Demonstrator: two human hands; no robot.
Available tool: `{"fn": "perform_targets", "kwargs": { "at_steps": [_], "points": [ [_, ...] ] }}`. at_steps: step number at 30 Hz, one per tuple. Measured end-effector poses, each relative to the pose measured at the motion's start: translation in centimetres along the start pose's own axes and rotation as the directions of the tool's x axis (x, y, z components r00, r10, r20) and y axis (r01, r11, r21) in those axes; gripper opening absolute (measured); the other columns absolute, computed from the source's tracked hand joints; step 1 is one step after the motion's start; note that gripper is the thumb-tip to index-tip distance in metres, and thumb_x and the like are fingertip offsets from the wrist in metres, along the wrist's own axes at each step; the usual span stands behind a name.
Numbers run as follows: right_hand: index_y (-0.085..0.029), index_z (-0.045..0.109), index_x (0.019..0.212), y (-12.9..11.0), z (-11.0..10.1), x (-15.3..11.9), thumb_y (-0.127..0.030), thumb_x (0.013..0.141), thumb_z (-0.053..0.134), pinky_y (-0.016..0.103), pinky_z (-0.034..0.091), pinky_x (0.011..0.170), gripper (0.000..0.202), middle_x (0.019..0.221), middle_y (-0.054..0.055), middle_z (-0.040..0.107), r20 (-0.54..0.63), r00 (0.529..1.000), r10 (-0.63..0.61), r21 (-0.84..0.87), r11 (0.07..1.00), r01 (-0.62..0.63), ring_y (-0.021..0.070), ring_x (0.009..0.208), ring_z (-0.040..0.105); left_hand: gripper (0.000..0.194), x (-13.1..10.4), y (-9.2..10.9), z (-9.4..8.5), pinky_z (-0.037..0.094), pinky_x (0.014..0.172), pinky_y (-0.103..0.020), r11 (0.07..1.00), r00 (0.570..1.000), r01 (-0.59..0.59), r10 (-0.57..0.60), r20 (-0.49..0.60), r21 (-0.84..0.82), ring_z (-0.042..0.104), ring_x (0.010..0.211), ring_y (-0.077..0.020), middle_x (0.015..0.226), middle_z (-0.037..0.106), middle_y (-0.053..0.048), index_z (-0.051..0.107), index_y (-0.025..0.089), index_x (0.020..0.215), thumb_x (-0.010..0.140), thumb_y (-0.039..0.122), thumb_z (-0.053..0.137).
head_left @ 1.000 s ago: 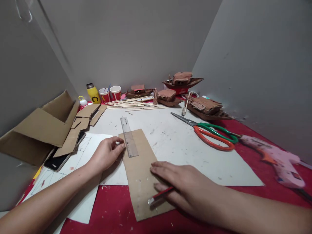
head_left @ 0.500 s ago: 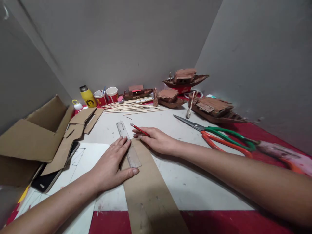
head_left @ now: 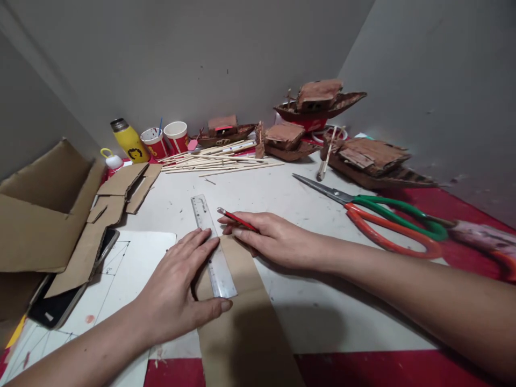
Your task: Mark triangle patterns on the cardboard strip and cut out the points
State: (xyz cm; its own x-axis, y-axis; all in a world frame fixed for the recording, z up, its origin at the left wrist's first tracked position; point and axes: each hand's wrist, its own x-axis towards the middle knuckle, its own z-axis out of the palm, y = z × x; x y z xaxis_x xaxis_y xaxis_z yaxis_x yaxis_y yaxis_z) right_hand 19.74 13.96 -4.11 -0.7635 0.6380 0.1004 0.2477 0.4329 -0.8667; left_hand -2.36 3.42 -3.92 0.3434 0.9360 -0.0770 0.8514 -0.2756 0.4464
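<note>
A clear plastic ruler lies lengthwise on a strip of brown cardboard, its far end reaching past the cardboard's far edge. My left hand presses flat along the ruler's left side, fingers stretched forward and thumb beside its near end. Between the fingers of my right hand is a red pencil, tilted, its upper end pointing left and away from me. The right hand rests just right of the ruler at the cardboard's far edge. The pencil's lower end is hidden by the hand.
Large scissors with green and orange handles lie right. Brown model boats stand behind, beside thin wooden sticks, paper cups and a yellow bottle. A cardboard box, phone and drawn-on paper are left.
The view has shifted slightly, with the background now higher in the picture. Both hands keep nearly the same places at the ruler and cardboard; the pencil is still in my right hand.
</note>
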Motion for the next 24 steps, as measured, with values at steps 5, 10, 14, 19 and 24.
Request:
{"fn": "perform_targets", "kwargs": {
  "at_steps": [5,10,14,19,24],
  "points": [
    [-0.017,0.066,0.118,0.1,-0.3,0.2,-0.024,0.099,0.045,0.033,0.049,0.091,0.03,0.112,0.008,0.073,0.005,0.999,0.042,0.042,0.998,-0.042,0.0208,0.101,0.065,0.087,0.4,-0.9,-0.3,0.028,0.115,-0.065,0.998,0.999,-0.022,0.019,-0.041,-0.051,0.028,0.147,-0.0388,0.16,0.035,-0.011,0.043,0.033,0.147,0.072,0.06,0.077],
    [-0.016,0.066,0.116,-0.1,-0.4,0.3,-0.022,0.099,0.045,0.028,0.049,0.08,0.028,0.107,0.007,0.073,0.019,0.997,0.079,0.039,0.996,-0.079,0.0181,0.088,0.065,0.082,0.2,-1.1,-0.8,0.028,0.116,-0.065,0.994,0.999,-0.037,0.035,-0.018,-0.107,0.026,0.148,-0.0388,0.162,0.032,-0.009,0.043,0.036,0.148,0.076,0.062,0.074],
    [-0.015,0.067,0.114,-0.2,-0.4,0.3,-0.022,0.099,0.045,0.027,0.048,0.072,0.028,0.105,0.007,0.073,0.015,0.994,0.11,0.036,0.993,-0.111,0.0144,0.072,0.06,0.078,0.2,-1.4,-0.7,0.029,0.117,-0.062,0.995,0.997,-0.056,0.052,-0.049,-0.08,0.026,0.149,-0.0364,0.162,0.032,-0.01,0.038,0.032,0.151,0.084,0.056,0.069],
    [-0.015,0.066,0.124,-0.3,-0.5,0.3,-0.019,0.099,0.046,0.027,0.048,0.073,0.033,0.11,0.007,0.073,0.011,0.995,0.096,0.057,0.994,-0.097,0.0126,0.066,0.058,0.087,0.5,-1.8,-0.5,0.029,0.117,-0.062,0.996,0.994,-0.083,0.08,-0.075,-0.031,0.023,0.15,-0.0366,0.163,0.029,-0.013,0.031,0.027,0.155,0.083,0.058,0.07],
    [-0.016,0.065,0.128,-0.2,-0.4,0.3,-0.02,0.099,0.045,0.028,0.048,0.073,0.035,0.111,0.007,0.074,0.006,0.995,0.095,0.058,0.994,-0.095,0.0126,0.065,0.057,0.088,0.6,-1.9,-0.4,0.03,0.116,-0.061,0.996,0.993,-0.085,0.083,-0.082,-0.024,0.023,0.15,-0.037,0.164,0.025,-0.014,0.031,0.028,0.154,0.082,0.058,0.07]
  ]
}}
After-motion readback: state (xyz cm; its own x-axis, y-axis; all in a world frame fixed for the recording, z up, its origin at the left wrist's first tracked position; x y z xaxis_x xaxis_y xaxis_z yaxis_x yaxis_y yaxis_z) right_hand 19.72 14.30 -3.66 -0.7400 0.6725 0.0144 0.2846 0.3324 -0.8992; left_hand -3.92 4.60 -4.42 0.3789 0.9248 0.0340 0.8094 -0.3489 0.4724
